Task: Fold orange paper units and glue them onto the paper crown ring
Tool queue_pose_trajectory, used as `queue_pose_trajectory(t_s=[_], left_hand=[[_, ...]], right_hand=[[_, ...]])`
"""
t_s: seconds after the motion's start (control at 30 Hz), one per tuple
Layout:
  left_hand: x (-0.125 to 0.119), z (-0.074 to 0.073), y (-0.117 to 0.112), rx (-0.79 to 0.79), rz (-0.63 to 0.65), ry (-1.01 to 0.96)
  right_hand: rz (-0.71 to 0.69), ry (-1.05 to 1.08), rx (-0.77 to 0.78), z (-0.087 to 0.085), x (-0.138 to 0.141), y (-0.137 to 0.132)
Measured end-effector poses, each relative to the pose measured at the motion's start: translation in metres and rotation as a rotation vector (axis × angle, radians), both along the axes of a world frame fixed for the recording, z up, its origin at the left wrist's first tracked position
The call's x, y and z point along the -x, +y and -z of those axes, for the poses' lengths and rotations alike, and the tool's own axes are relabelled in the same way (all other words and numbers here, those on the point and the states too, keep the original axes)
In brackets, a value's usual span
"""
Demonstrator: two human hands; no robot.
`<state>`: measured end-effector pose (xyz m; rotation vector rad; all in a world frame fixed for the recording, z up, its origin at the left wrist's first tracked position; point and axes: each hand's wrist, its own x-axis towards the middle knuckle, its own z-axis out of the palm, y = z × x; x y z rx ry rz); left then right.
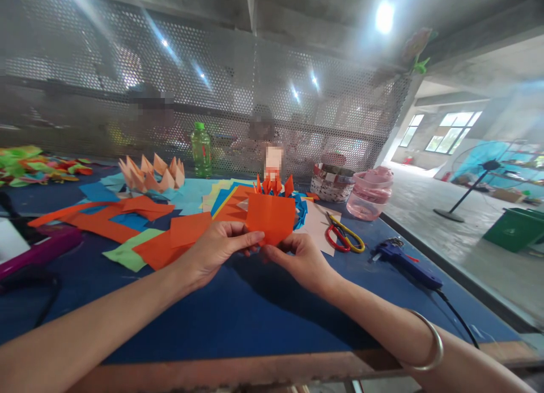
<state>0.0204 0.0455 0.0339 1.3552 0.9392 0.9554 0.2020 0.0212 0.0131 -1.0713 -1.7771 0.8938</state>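
An orange paper [271,214] is raised over the near middle of the blue table [191,330], gripped at its lower edge by both hands. The left hand [221,243] pinches the lower left side, thumb in front and fingers behind; the right hand [300,257] pinches the lower right side in the same way, a bracelet [437,347] round that forearm. The thumbs are close together, and the fingertips behind the sheet are partly hidden, so their exact contact is hard to tell.

Just beyond the sheet, pointed orange folds [276,186] and a blue folded piece [301,210] show. To the left lie a green sheet [130,252] and orange scraps [104,222], with a peach pointed ring [151,176] behind them and a green bottle [201,150] further right. On the right are scissors [343,238], a blue glue gun [410,265], a pink container [369,196] and a basket [331,184]
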Motion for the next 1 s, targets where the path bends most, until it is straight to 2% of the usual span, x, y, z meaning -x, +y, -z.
queue_pose_trajectory(t_s=[0.47,0.7,0.8,0.93,1.0], left_hand=[[0.0014,0.0016,0.0008,-0.007,-0.012,-0.005],[0.0016,0.0041,0.0008,-0.021,0.112,0.027],[0.0009,0.0024,-0.0005,-0.013,0.066,0.013],[0.0,-0.0008,-0.0017,0.022,0.025,0.005],[-0.0006,-0.0016,-0.0015,0.022,0.036,0.013]], right_hand=[[-0.013,0.03,0.069,0.0,-0.0004,-0.0013],[-0.085,0.087,0.126,-0.0015,0.0009,-0.0027],[-0.02,0.069,0.049,-0.0023,0.0014,-0.0032],[0.229,0.14,-0.197,-0.003,0.0001,-0.003],[0.243,0.147,-0.308,-0.0028,-0.0013,-0.003]])
